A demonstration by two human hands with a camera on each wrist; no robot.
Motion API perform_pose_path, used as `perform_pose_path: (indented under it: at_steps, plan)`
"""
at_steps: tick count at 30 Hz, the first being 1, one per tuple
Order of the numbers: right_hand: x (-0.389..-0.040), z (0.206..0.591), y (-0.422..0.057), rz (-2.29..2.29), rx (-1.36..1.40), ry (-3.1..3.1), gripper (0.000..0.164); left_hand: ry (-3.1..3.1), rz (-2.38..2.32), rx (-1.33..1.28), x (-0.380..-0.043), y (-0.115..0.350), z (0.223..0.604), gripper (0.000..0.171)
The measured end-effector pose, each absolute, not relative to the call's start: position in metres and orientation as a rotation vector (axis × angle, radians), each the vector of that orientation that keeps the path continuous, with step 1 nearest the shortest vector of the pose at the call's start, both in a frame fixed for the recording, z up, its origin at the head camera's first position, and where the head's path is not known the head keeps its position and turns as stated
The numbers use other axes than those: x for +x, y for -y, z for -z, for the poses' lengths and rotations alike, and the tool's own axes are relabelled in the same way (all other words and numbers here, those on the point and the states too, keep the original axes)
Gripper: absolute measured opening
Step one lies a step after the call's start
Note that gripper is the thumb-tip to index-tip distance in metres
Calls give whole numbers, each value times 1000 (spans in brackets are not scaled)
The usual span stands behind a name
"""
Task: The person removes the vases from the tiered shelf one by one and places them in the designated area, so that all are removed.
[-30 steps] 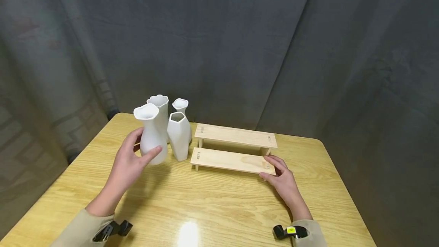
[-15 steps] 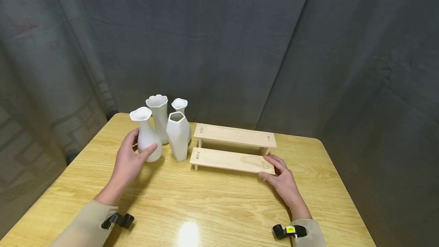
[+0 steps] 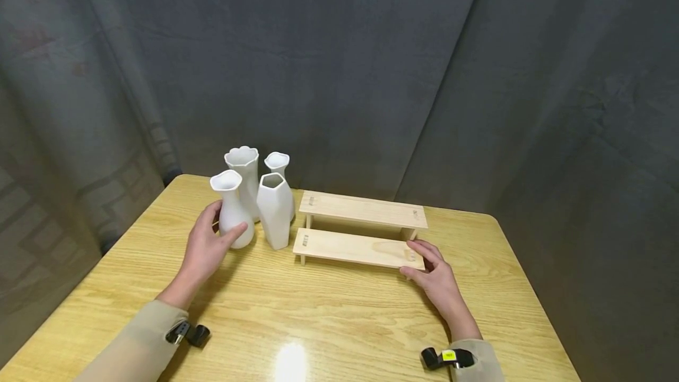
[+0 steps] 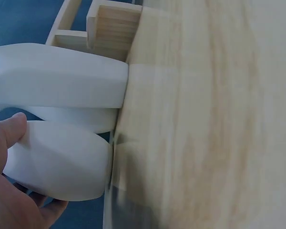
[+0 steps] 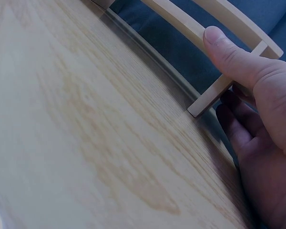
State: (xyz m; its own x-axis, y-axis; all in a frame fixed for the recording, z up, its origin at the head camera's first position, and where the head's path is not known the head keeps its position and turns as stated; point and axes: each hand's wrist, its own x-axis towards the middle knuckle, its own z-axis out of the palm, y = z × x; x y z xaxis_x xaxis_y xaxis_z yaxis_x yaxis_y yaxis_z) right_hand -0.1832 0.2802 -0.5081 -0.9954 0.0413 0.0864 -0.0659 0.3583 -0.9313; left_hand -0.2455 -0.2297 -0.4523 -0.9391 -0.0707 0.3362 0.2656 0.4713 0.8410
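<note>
My left hand (image 3: 205,241) holds a white vase (image 3: 231,208) with a flared wavy rim, fingers behind it and thumb across its front. In the left wrist view, the base of that vase (image 4: 62,160) is at or just above the tabletop; I cannot tell whether it touches. Close beside it stand a faceted white vase (image 3: 274,211), a scalloped-rim vase (image 3: 242,157) and a narrow-necked vase (image 3: 277,161), partly hidden. My right hand (image 3: 437,279) grips the right end of the lower step of a two-step wooden stand (image 3: 361,246), thumb at the front edge.
The stand's upper step (image 3: 363,208) rises behind the lower one, to the right of the vases. Everything rests on a wood-grain table (image 3: 329,317). A dark grey curtain (image 3: 318,75) hangs behind the table's back edge.
The held vase has come down, shifting left and then slightly back right, with my left hand round it. My right hand has stayed on the stand.
</note>
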Motion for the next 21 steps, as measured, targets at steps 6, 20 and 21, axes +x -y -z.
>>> perform_pose_path:
  at_steps: [6,20,21]
  plan:
    - [-183,509,-280,-1729,23,2506,70,2407,1452,-178,-249,228,457,74]
    - [-184,506,-280,-1725,-1,2519,70,2432,1456,-177,-257,226,463,77]
    - [-184,506,-280,-1725,-1,2517,70,2432,1462,-180,-257,226,464,77]
